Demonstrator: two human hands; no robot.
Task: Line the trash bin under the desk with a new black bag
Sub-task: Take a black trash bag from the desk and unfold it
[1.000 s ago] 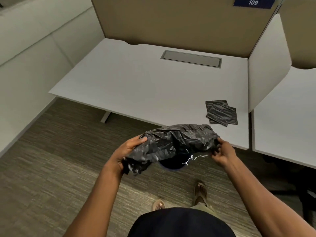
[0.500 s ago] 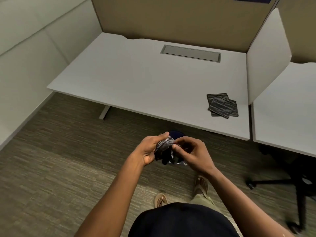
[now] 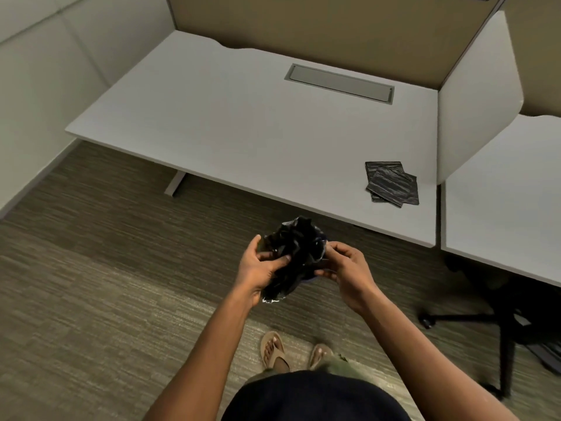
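Observation:
A crumpled black bag (image 3: 296, 253) is bunched between both hands, above the carpet in front of the desk. My left hand (image 3: 259, 268) grips its left side with fingers curled into the plastic. My right hand (image 3: 346, 270) pinches its right side. A dark blue bin sits on the floor right behind the bag; only a sliver of its rim (image 3: 322, 234) shows. Folded black bags (image 3: 391, 183) lie stacked on the white desk (image 3: 243, 129) near its right front corner.
A beige partition (image 3: 334, 28) backs the desk and a white divider (image 3: 473, 117) closes its right side. A black office chair base (image 3: 501, 323) stands on the carpet at right, under a second desk (image 3: 510, 202). My sandalled feet (image 3: 274, 352) are below the hands.
The bag was spread wide between my hands a second ago. My hands then came together and gathered it into a tight bunch, which has now loosened a little and sticks up.

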